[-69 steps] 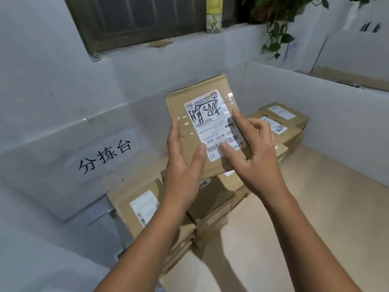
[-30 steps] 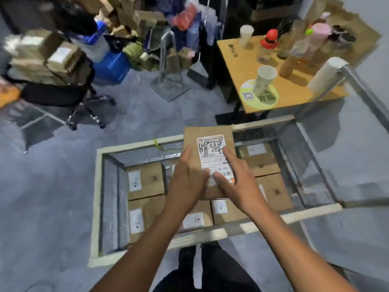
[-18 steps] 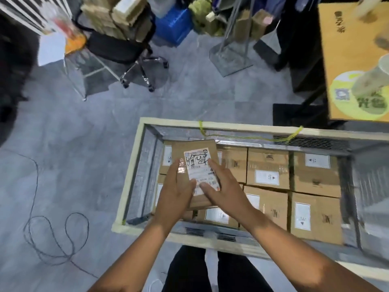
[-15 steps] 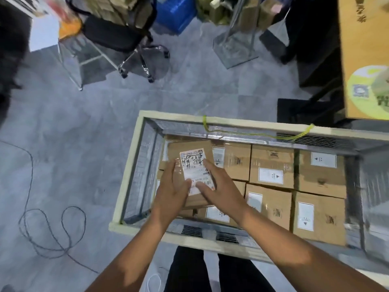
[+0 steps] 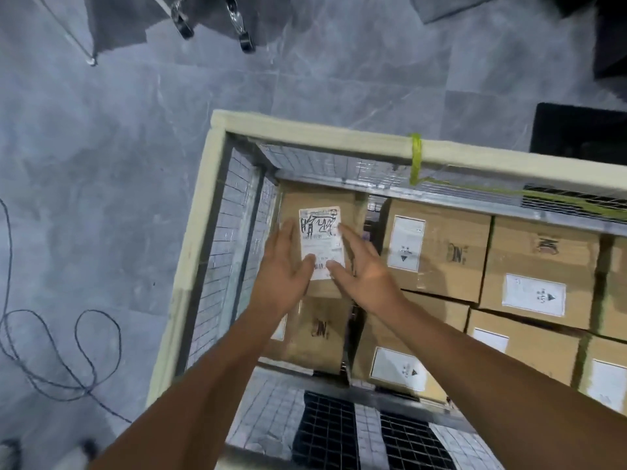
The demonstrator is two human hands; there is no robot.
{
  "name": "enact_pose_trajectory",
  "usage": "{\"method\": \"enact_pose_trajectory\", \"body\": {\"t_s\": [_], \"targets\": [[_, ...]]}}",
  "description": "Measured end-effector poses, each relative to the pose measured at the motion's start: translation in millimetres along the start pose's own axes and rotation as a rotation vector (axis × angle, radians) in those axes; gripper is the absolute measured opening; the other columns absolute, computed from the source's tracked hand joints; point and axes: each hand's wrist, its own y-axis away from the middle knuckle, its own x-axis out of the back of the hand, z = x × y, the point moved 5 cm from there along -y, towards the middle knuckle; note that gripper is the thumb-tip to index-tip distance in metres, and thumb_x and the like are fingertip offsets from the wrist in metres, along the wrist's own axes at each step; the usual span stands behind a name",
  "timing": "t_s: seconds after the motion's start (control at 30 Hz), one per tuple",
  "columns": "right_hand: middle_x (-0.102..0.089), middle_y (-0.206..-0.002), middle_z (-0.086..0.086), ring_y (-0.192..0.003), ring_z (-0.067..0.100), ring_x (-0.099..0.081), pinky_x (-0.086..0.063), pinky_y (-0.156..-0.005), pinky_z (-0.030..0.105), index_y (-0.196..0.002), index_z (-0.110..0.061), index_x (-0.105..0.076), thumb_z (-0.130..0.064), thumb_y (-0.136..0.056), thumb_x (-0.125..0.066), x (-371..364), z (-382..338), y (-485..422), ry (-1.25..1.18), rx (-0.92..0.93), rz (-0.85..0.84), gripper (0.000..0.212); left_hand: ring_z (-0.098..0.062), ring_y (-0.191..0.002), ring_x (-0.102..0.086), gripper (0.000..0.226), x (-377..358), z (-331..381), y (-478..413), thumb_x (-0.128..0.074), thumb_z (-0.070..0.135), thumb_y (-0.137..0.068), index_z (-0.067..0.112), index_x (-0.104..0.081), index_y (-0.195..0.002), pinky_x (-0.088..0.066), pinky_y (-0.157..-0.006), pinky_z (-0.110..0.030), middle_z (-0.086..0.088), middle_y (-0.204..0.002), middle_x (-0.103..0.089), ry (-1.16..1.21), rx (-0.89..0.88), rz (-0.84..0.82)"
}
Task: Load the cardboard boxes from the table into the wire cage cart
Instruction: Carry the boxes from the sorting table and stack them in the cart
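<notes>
At the left of the frame a dark cable [image 5: 87, 390] loops over the grey floor, and just right of it runs the padded rim of the wire cage cart [image 5: 190, 266], seen now from almost straight above, where half a second ago it lay further out ahead. Inside the rim, the left hand [image 5: 283, 276] has let go: its fingers lie straight along the left part of the box top, thumb tip on the lower edge of the label [image 5: 320, 242], no longer pinching. The cardboard box [image 5: 319, 198] itself, carried above the load a moment back, now sits low in the upper left corner of the cart, close against the mesh wall [image 5: 234, 232]. Whether it is fully settled cannot be told. To its right the right hand [image 5: 364, 276] is likewise released, fingers flat beside the label. Further right stand the boxes already loaded [image 5: 441, 245], a narrow gap between them and this one. By the look of it this box is delivered, and what remains is to draw both hands out and return to the table for another
</notes>
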Motion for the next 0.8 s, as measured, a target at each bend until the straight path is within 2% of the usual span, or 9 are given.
{"method": "enact_pose_trajectory", "body": {"t_s": [0.2, 0.33, 0.4, 0.47, 0.57, 0.6, 0.7, 0.77, 0.8], "targets": [[-0.041, -0.155, 0.001, -0.134, 0.017, -0.050, -0.043, -0.113, 0.044, -0.157, -0.047, -0.021, -0.045, -0.096, -0.064, -38.3, 25.2, -64.8, 0.043, 0.025, 0.001, 0.075, -0.016, -0.156, -0.001, 0.081, -14.7, -48.5, -54.3, -0.056, 0.042, -0.100, 0.040, -0.002, -0.161, -0.010, -0.117, -0.037, 0.006, -0.171, 0.006, -0.109, -0.056, 0.108], [-0.050, -0.147, -0.001, -0.128, 0.007, -0.050, -0.043, -0.112, 0.037, -0.157, -0.045, -0.026, -0.041, -0.097, -0.064, -50.1, 35.6, -83.9, 0.035, 0.071, 0.034, 0.070, -0.019, -0.156, 0.005, 0.089, -26.1, -69.3, -72.1, -0.058, 0.051, -0.097, 0.032, 0.000, -0.162, -0.009, -0.120, -0.042, 0.004, -0.170, 0.011, -0.150, -0.007, 0.131], [-0.053, -0.144, -0.002, -0.127, 0.002, -0.048, -0.043, -0.111, 0.035, -0.157, -0.043, -0.029, -0.044, -0.099, -0.060, -50.5, 38.8, -87.5, 0.050, 0.101, 0.059, 0.065, -0.022, -0.157, 0.010, 0.087, -27.3, -72.0, -74.9, -0.052, 0.053, -0.099, 0.024, -0.002, -0.164, -0.005, -0.125, -0.044, 0.000, -0.171, 0.015, -0.227, -0.069, 0.175], [-0.052, -0.147, -0.004, -0.133, 0.002, -0.046, -0.043, -0.113, 0.041, -0.156, -0.039, -0.033, -0.041, -0.103, -0.053, -48.8, 38.7, -87.9, -0.008, 0.120, 0.061, 0.057, -0.025, -0.157, 0.016, 0.078, -29.1, -67.1, -72.3, -0.046, 0.050, -0.103, 0.017, -0.010, -0.164, 0.003, -0.127, -0.042, -0.003, -0.171, 0.012, -0.368, -0.209, 0.242], [-0.051, -0.152, -0.008, -0.141, 0.007, -0.044, -0.034, -0.119, 0.050, -0.156, -0.038, -0.036, -0.038, -0.108, -0.045, -46.7, 36.3, -85.9, -0.150, 0.111, 0.023, 0.049, -0.025, -0.157, 0.013, 0.074, -37.9, -60.6, -70.4, -0.036, 0.056, -0.105, 0.020, -0.010, -0.164, 0.009, -0.126, -0.038, -0.004, -0.172, 0.004, -0.483, -0.281, 0.239], [-0.055, -0.148, -0.008, -0.139, 0.009, -0.048, -0.036, -0.118, 0.046, -0.154, -0.041, -0.037, -0.039, -0.108, -0.043, -45.4, 35.6, -85.0, -0.198, 0.085, 0.011, 0.047, -0.025, -0.157, 0.012, 0.076, -40.5, -60.8, -72.5, -0.032, 0.061, -0.105, 0.020, -0.007, -0.164, 0.009, -0.126, -0.038, -0.004, -0.172, 0.004, -0.514, -0.265, 0.222], [-0.057, -0.138, -0.028, -0.129, -0.007, -0.052, -0.040, -0.102, 0.013, -0.149, -0.051, -0.040, -0.045, -0.107, -0.041, -37.3, 33.5, -84.3, -0.251, 0.006, 0.027, 0.043, -0.021, -0.156, 0.019, 0.085, -39.9, -62.9, -81.6, -0.024, 0.072, -0.101, 0.022, 0.003, -0.164, 0.010, -0.125, -0.038, -0.003, -0.172, 0.010, -0.554, -0.224, 0.160], [-0.056, -0.140, -0.025, -0.129, -0.007, -0.051, -0.038, -0.102, 0.011, -0.149, -0.048, -0.042, -0.047, -0.105, -0.042, -28.0, 28.5, -82.1, -0.206, 0.005, 0.080, 0.044, -0.018, -0.153, 0.025, 0.087, -36.3, -63.1, -86.2, -0.026, 0.073, -0.099, 0.024, 0.005, -0.163, 0.016, -0.123, -0.036, -0.001, -0.171, 0.011, -0.549, -0.218, 0.138], [-0.056, -0.143, -0.019, -0.132, -0.002, -0.050, -0.037, -0.107, 0.016, -0.150, -0.045, -0.042, -0.046, -0.106, -0.043, -24.4, 26.5, -81.5, -0.178, 0.009, 0.091, 0.045, -0.016, -0.152, 0.027, 0.088, -34.5, -62.8, -87.6, -0.028, 0.072, -0.099, 0.023, 0.005, -0.164, 0.019, -0.122, -0.035, -0.002, -0.171, 0.011, -0.570, -0.222, 0.131]]}}
